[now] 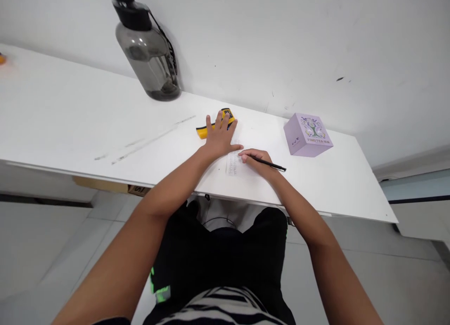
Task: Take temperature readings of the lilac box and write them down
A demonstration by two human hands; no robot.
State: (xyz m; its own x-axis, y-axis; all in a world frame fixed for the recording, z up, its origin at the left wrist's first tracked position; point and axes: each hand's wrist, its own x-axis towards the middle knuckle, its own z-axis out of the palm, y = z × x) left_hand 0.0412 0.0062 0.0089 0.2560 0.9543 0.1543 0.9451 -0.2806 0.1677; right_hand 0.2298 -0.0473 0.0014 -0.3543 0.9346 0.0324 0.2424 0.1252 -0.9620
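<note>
My right hand [258,160] is closed around a black pen [272,164], its lower end down by lines of small faint writing [232,165] on a white surface. Whether that is a paper sheet or the tabletop itself, I cannot tell. My left hand [220,137] lies flat with fingers spread, the thumb stretched toward the right hand. Under and beside those fingers is a yellow-and-black handheld device [202,132], its shape like an infrared thermometer gun; the hand hides its middle part.
A large grey translucent bottle [151,62] with a black lid stands against the wall, back left. To the right sits a lilac tea box [305,136]. Dark scuffs mark the white table [77,105]. Its front edge runs just above my legs.
</note>
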